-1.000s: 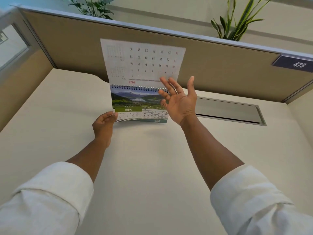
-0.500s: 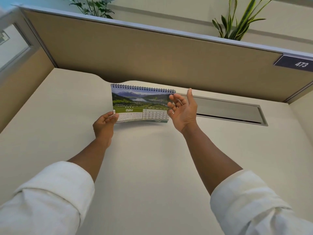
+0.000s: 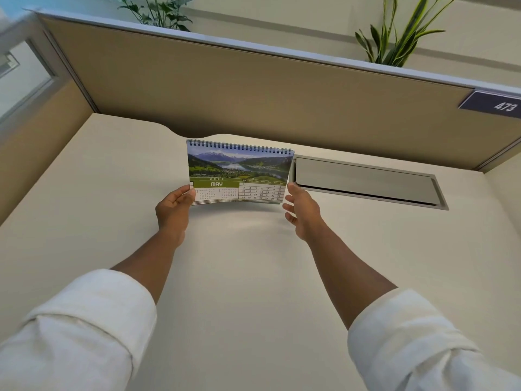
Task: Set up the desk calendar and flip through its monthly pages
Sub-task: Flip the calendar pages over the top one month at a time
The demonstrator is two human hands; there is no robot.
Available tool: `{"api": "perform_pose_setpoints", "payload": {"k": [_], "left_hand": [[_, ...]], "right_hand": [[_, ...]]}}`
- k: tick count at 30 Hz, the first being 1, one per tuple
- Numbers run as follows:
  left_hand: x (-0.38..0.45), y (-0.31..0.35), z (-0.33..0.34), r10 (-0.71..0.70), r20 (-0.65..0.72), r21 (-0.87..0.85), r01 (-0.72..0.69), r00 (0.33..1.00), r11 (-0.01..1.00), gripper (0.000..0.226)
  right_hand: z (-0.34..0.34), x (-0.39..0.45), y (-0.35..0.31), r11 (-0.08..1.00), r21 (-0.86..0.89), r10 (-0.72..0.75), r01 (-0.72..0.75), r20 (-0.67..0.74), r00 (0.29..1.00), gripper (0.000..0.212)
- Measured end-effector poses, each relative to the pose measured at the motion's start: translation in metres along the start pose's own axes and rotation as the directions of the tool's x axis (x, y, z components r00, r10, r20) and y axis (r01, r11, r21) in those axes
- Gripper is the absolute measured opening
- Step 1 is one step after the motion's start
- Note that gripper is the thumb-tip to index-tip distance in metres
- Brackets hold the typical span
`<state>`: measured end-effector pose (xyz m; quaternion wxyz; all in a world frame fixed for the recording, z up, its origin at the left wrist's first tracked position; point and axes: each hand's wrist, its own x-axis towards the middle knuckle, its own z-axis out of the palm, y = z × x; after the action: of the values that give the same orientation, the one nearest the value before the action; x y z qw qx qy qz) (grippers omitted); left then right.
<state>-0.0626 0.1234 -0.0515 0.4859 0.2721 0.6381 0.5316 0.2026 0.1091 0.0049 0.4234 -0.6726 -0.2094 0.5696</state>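
Observation:
A spiral-bound desk calendar (image 3: 238, 172) stands upright near the back of the cream desk (image 3: 253, 277). Its front page shows a lake and mountain photo above a green MAY heading and a date grid. My left hand (image 3: 174, 208) pinches the calendar's lower left corner between thumb and fingers. My right hand (image 3: 301, 211) is at the lower right corner with its fingers spread, thumb tip at the page edge; whether it touches is hard to tell.
A tan partition wall (image 3: 267, 91) runs along the desk's back, with a dark plate reading 473 (image 3: 493, 104) at the right. A grey cable flap (image 3: 366, 180) is set into the desk right of the calendar. Two plants (image 3: 394, 38) rise behind the partition.
The raised previous page went over the spiral to the back, leaving MAY in front. My right hand dropped from the page's top edge to the lower right corner. My left hand stayed put.

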Motion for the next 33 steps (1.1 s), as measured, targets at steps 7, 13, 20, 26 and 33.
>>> {"api": "perform_pose_setpoints", "payload": {"k": [7,13,20,26,33], "left_hand": [[-0.004,0.003,0.0,-0.033,0.007,0.02,0.033,0.999,0.999,0.031],[-0.007,0.004,0.001,-0.068,0.001,0.016,0.068,0.998,0.998,0.016],[-0.01,0.01,0.005,-0.124,-0.009,-0.014,0.124,0.992,0.992,0.048],[-0.015,0.013,0.002,-0.166,0.002,-0.054,0.166,0.986,0.985,0.055],[-0.016,0.012,0.001,-0.191,0.006,-0.103,0.191,0.982,0.976,0.062]], "right_hand": [[0.0,0.005,0.005,0.998,-0.069,-0.01,0.009,-0.012,1.0,0.037],[-0.006,0.007,0.014,0.996,-0.073,-0.042,0.044,0.03,0.999,0.031],[-0.005,0.003,0.014,0.997,-0.005,-0.073,0.074,0.112,0.991,0.025],[-0.007,-0.001,0.01,0.996,0.025,-0.093,0.09,0.186,0.978,0.02],[-0.007,-0.008,0.004,0.979,0.138,-0.189,0.152,0.325,0.926,0.031]]}}
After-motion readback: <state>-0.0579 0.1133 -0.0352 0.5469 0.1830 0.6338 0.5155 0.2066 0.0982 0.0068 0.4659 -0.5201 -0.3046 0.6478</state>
